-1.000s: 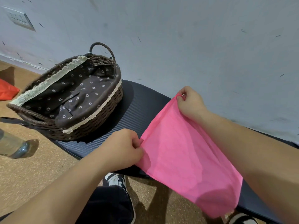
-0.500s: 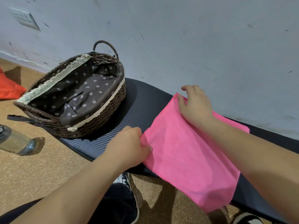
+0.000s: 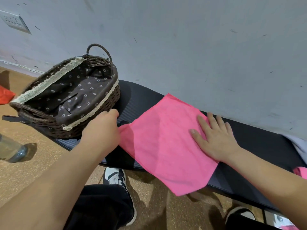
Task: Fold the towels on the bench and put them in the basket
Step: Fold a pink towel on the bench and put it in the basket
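Pink towel (image 3: 166, 138) lies flat on the bench (image 3: 139, 98), right hand (image 3: 214, 136) pressing fingers wide, left hand (image 3: 103, 130) pinching its corner, ready to fold.

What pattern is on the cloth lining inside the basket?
Dark brown with small white daisy-like flowers, on the lining of the basket; clear in the head view.

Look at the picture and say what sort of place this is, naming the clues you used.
Probably a plain indoor room, perhaps at home: a scuffed painted wall with a socket plate, a speckled cork-like floor, and a dark padded bench holding a lined wicker basket.
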`<act>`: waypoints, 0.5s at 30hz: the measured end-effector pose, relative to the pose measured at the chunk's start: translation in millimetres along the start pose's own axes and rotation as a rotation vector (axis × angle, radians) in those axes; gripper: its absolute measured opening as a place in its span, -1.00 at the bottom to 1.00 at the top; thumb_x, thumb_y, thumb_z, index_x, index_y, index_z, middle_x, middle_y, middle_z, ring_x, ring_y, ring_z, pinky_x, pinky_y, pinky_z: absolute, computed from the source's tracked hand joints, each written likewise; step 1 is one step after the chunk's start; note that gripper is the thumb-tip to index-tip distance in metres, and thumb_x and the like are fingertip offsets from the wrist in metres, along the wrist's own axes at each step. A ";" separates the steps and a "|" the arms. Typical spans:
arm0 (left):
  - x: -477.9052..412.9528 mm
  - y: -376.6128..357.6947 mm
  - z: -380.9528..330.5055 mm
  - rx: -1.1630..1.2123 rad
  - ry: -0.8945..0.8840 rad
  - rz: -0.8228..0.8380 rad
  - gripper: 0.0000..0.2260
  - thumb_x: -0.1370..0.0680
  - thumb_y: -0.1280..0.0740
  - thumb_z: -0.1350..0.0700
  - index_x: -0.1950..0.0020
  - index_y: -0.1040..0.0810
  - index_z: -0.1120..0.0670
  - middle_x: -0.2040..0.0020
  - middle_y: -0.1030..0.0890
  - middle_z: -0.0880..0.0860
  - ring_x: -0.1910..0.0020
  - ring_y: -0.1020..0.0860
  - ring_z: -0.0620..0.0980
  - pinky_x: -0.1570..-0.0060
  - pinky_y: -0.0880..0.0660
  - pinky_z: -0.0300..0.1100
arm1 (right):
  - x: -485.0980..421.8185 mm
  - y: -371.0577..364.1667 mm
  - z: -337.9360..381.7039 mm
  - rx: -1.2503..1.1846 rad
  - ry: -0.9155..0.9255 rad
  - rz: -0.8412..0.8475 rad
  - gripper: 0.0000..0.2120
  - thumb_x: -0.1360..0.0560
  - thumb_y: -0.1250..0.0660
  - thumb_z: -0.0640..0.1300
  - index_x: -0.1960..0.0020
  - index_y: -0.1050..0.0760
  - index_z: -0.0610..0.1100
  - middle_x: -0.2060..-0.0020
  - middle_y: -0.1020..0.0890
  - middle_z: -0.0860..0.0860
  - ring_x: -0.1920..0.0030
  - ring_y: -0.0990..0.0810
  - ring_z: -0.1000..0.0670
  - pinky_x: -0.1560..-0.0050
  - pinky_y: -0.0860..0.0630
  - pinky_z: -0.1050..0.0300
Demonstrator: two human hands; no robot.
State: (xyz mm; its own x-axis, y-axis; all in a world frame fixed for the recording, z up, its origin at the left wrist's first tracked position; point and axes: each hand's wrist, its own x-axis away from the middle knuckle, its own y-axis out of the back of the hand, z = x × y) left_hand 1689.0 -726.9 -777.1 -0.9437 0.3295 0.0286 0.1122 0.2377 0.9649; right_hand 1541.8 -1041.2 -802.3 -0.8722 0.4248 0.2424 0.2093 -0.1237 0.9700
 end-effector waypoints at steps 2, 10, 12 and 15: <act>7.8 2.1 -22.1 -0.037 -0.109 -0.062 -0.81 -0.57 -0.30 0.12 -0.18 -0.46 0.04 -0.07 -0.46 0.05 -0.05 -0.53 0.18 0.13 -0.54 0.10 | 8.9 -5.6 -8.6 -0.014 -0.024 0.018 -0.22 -0.52 0.24 0.48 -0.66 0.19 0.19 -0.66 0.18 -0.06 -0.65 0.21 -0.17 -0.61 0.19 -0.22; 56.0 -40.8 -107.1 -0.269 -0.313 0.414 -0.22 -0.57 -0.05 -0.41 -0.63 -0.02 0.03 -0.63 -0.06 0.23 -0.57 -0.08 0.38 -0.49 -0.17 0.29 | 33.0 -3.5 -9.4 0.058 -0.166 0.170 -0.11 -0.53 0.32 0.46 -0.65 0.32 -0.10 -0.62 0.31 -0.20 -0.63 0.31 -0.19 -0.59 0.19 -0.28; 37.0 -46.5 -106.3 -0.218 -0.359 0.375 -0.24 -0.58 0.02 -0.41 -0.65 0.00 0.02 -0.66 -0.01 0.20 -0.61 -0.01 0.34 -0.54 -0.09 0.26 | 48.6 1.7 -13.9 0.135 -0.221 0.226 -0.07 -0.53 0.35 0.45 -0.64 0.33 -0.19 -0.61 0.32 -0.23 -0.62 0.33 -0.20 -0.58 0.22 -0.32; 13.5 -53.6 -109.0 -0.207 -0.485 0.311 -0.26 -0.56 0.08 -0.38 -0.63 -0.10 0.02 -0.65 -0.07 0.22 -0.61 -0.04 0.31 -0.56 -0.11 0.20 | 74.3 12.7 -23.8 0.247 -0.291 0.306 -0.02 -0.53 0.34 0.46 -0.63 0.26 -0.29 -0.60 0.33 -0.26 -0.61 0.35 -0.24 -0.55 0.23 -0.39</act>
State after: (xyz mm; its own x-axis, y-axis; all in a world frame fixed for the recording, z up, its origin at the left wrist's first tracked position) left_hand 1636.3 -834.8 -800.0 -0.6220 0.7446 0.2423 0.2512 -0.1033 0.9624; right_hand 1469.1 -1032.5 -772.4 -0.6021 0.6392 0.4784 0.5661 -0.0808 0.8204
